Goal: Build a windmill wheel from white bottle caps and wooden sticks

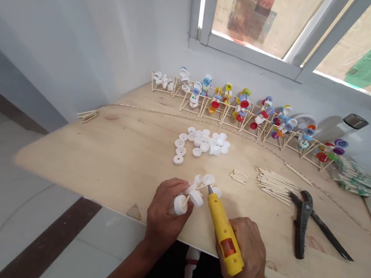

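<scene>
Your left hand [167,211] clamps white caps [190,197], your right hand [241,253] a yellow glue gun [223,232]. Finished models [239,110] stand beyond the grip; loose caps [202,141] remain.

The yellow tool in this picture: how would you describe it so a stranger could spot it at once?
Under the window sits a plywood table. At its near edge, the right hand grips a glue gun, its tip pointing at white bottle caps by the left hand. It is the only bright yellow tool, unlike the black pliers lying to its right.
</scene>
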`<action>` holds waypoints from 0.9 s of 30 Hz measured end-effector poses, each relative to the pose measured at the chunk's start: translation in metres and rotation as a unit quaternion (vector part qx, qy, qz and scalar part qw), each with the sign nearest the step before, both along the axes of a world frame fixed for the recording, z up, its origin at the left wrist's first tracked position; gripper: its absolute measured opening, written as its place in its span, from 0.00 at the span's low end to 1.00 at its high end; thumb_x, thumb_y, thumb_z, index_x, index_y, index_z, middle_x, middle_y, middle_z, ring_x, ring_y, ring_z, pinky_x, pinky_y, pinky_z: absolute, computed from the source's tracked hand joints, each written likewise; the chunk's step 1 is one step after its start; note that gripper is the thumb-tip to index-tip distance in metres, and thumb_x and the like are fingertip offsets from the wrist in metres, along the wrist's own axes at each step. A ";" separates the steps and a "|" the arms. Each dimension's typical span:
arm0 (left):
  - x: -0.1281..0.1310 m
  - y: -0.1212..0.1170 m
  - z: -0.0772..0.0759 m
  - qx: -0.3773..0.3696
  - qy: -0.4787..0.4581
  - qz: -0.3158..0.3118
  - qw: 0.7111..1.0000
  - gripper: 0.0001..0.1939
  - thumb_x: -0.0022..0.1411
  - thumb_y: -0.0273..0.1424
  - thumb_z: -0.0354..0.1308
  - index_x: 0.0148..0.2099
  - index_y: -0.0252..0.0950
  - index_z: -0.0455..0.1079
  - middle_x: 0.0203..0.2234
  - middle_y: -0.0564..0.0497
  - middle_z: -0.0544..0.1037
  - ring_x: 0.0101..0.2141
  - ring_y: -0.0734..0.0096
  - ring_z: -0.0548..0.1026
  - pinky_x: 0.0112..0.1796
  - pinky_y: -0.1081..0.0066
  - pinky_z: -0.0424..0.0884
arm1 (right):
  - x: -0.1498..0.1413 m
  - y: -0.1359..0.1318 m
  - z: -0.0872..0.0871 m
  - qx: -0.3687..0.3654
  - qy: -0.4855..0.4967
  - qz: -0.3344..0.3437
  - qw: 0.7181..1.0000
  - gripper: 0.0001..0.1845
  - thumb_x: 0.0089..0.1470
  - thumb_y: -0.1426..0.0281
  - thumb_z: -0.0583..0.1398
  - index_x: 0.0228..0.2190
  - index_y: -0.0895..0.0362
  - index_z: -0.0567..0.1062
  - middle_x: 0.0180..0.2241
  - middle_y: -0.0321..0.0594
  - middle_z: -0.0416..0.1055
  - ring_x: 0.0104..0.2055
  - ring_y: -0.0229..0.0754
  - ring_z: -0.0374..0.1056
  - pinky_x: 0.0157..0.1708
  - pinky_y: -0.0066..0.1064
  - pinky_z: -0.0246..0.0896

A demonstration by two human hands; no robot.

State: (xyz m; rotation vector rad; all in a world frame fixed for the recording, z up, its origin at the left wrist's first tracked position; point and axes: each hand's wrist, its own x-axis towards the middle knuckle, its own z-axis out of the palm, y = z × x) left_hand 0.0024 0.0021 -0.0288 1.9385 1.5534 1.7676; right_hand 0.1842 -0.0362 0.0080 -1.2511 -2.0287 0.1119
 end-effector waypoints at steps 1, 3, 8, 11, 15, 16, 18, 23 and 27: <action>0.000 0.000 0.000 -0.002 0.000 0.000 1.000 0.12 0.56 0.24 0.59 0.43 0.37 0.67 0.38 0.47 0.75 0.41 0.63 0.74 0.41 0.61 0.73 | 0.000 0.000 0.000 0.000 -0.005 0.003 1.000 0.02 0.55 0.74 0.54 0.31 0.56 0.66 0.24 0.36 0.64 0.26 0.39 0.58 0.27 0.32 0.50; 0.000 -0.001 0.001 -0.009 0.000 0.000 1.000 0.12 0.56 0.24 0.59 0.43 0.37 0.67 0.38 0.47 0.75 0.41 0.63 0.74 0.41 0.61 0.73 | 0.001 0.000 -0.001 0.001 -0.013 0.005 1.000 0.02 0.55 0.74 0.54 0.31 0.56 0.65 0.24 0.36 0.64 0.26 0.39 0.58 0.27 0.32 0.50; 0.000 -0.001 0.000 -0.012 -0.001 0.005 1.000 0.11 0.56 0.26 0.58 0.43 0.38 0.67 0.37 0.47 0.75 0.40 0.63 0.74 0.41 0.61 0.73 | 0.002 0.000 -0.002 0.001 -0.015 0.000 1.000 0.02 0.55 0.74 0.54 0.30 0.56 0.65 0.24 0.36 0.64 0.25 0.39 0.58 0.27 0.32 0.50; 0.000 -0.001 0.000 -0.011 -0.001 0.004 1.000 0.11 0.56 0.25 0.59 0.43 0.37 0.67 0.37 0.47 0.75 0.40 0.63 0.74 0.41 0.62 0.73 | 0.000 0.000 -0.001 0.000 -0.020 -0.004 1.000 0.03 0.54 0.75 0.54 0.30 0.56 0.65 0.24 0.35 0.64 0.25 0.39 0.58 0.27 0.31 0.50; 0.000 -0.001 -0.001 -0.017 -0.006 0.001 1.000 0.12 0.56 0.24 0.59 0.43 0.37 0.67 0.38 0.47 0.74 0.41 0.64 0.74 0.42 0.62 0.72 | -0.001 0.000 0.001 0.005 -0.016 -0.018 1.000 0.03 0.54 0.75 0.54 0.29 0.56 0.65 0.23 0.35 0.64 0.25 0.39 0.58 0.27 0.31 0.49; 0.000 -0.001 -0.001 -0.019 -0.006 0.000 1.000 0.12 0.56 0.24 0.59 0.43 0.37 0.67 0.38 0.47 0.74 0.41 0.64 0.74 0.42 0.62 0.72 | -0.002 0.000 0.002 0.005 -0.016 -0.020 1.000 0.03 0.54 0.74 0.54 0.29 0.56 0.65 0.23 0.35 0.64 0.25 0.39 0.58 0.27 0.31 0.49; 0.000 -0.001 -0.001 -0.021 -0.007 -0.002 1.000 0.12 0.56 0.24 0.59 0.43 0.37 0.67 0.38 0.47 0.74 0.41 0.64 0.74 0.42 0.62 0.72 | -0.002 -0.001 0.002 0.005 -0.018 -0.018 1.000 0.03 0.55 0.74 0.54 0.29 0.56 0.65 0.23 0.36 0.64 0.25 0.39 0.58 0.26 0.31 0.50; 0.000 -0.001 0.000 -0.021 -0.007 0.005 1.000 0.10 0.56 0.26 0.58 0.42 0.37 0.67 0.37 0.47 0.75 0.40 0.63 0.74 0.41 0.61 0.73 | -0.002 -0.001 0.003 0.007 -0.016 -0.019 1.000 0.03 0.55 0.74 0.53 0.30 0.56 0.65 0.23 0.36 0.65 0.25 0.39 0.58 0.27 0.31 0.50; 0.000 -0.001 -0.002 -0.020 -0.006 0.004 1.000 0.10 0.57 0.26 0.58 0.43 0.37 0.67 0.37 0.46 0.75 0.40 0.63 0.74 0.41 0.61 0.73 | 0.000 -0.001 0.001 0.011 -0.016 -0.019 1.000 0.04 0.55 0.75 0.54 0.29 0.56 0.65 0.23 0.36 0.64 0.25 0.39 0.58 0.26 0.31 0.49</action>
